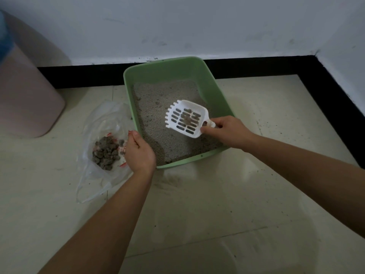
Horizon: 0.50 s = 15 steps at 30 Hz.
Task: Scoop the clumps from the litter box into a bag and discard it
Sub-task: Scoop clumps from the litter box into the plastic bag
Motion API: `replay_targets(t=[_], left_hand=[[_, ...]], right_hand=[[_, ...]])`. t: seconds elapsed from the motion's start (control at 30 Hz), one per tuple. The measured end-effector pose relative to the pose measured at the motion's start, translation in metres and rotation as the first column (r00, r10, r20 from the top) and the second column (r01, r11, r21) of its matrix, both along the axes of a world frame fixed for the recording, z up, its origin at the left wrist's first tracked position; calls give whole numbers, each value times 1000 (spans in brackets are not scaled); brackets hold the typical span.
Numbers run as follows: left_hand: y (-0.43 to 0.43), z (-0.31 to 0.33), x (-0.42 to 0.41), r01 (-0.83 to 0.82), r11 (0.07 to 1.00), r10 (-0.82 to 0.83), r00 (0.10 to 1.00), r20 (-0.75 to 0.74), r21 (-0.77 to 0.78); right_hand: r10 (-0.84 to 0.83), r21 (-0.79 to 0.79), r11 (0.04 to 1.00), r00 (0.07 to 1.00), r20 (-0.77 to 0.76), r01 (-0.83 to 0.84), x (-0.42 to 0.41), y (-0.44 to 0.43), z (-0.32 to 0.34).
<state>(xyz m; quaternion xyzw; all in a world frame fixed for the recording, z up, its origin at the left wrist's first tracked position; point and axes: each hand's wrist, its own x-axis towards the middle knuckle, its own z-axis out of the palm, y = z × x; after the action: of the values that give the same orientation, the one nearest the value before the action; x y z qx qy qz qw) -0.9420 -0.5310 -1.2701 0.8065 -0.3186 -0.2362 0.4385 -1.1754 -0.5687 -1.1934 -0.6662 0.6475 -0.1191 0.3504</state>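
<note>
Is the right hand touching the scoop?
Touching. The head view shows the right hand with its fingers curled round the handle of the scoop.

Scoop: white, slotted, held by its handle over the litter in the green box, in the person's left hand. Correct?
Wrong hand. The head view shows the right hand gripping the scoop by its handle over the litter in the green box; the left hand is at the bag beside the box.
</note>
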Motion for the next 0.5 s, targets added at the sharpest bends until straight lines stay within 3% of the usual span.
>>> replay_targets(t=[0.33, 0.43, 0.5], left_hand=[[3, 8, 3, 90, 996, -92, 993, 76, 21], [-2, 18, 20, 205, 972, -224, 958, 180, 118], [-3, 30, 38, 210, 974, -226, 932, 283, 85]], right_hand=[[24, -16, 1000, 999, -38, -25, 5, -4, 2], [-28, 4, 1000, 999, 18, 28, 12, -8, 5], [-61, 37, 998, 997, 48, 59, 18, -12, 7]])
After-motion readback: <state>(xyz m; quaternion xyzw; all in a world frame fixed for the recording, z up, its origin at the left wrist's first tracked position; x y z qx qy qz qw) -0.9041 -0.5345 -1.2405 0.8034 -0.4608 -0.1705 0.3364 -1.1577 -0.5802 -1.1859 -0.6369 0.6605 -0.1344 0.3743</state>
